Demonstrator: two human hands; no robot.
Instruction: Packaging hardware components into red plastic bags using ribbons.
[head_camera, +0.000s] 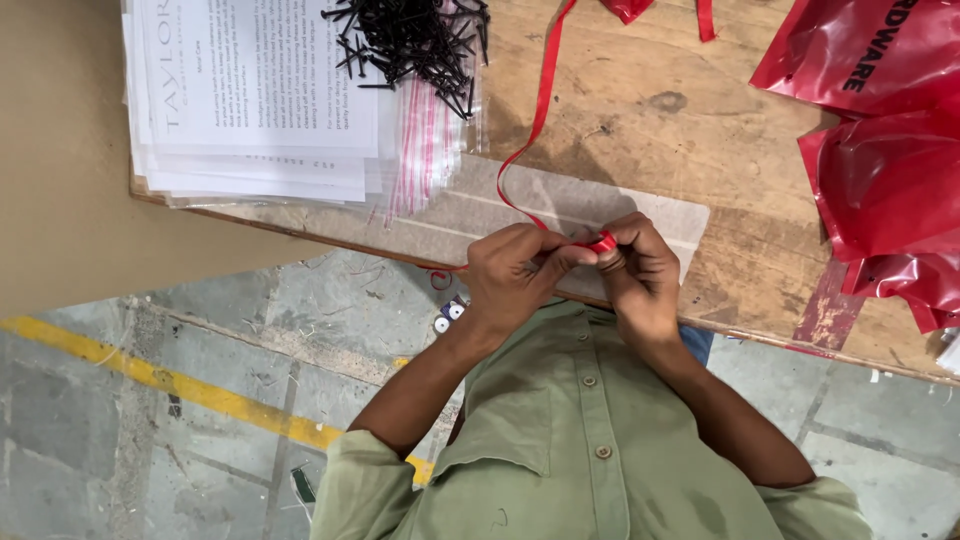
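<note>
1. Red ribbon is being pinched between both hands right at the near edge of the worktop, so the step in hand looks like twisting or knotting its end.
2. Left hand is closed, with fingers curled over the ribbon end; right hand is closed too, thumb and fingertips clamped on the same red bit. The two hands are touching each other.
3. What's wrapped inside the grip can't be made out, it's hidden by the fingers.
4. For the next move, probably a firm pull is called for while the pinch is kept tight, since the loose tail is slippery-looking and could slide out.
5. From the hands, the ribbon's tail is trailed up across the worktop towards the far edge.
6. Under the hands a clear plastic sheet is laid flat.
7. Further left, a stack of white printed sheets is seen, squared up in a neat pile.
8. Beside it, clear zip bags with red stripes are lying under a heap of black screws.
9. Far right, shiny red plastic bags with dark lettering are piled, crumpled.
</note>
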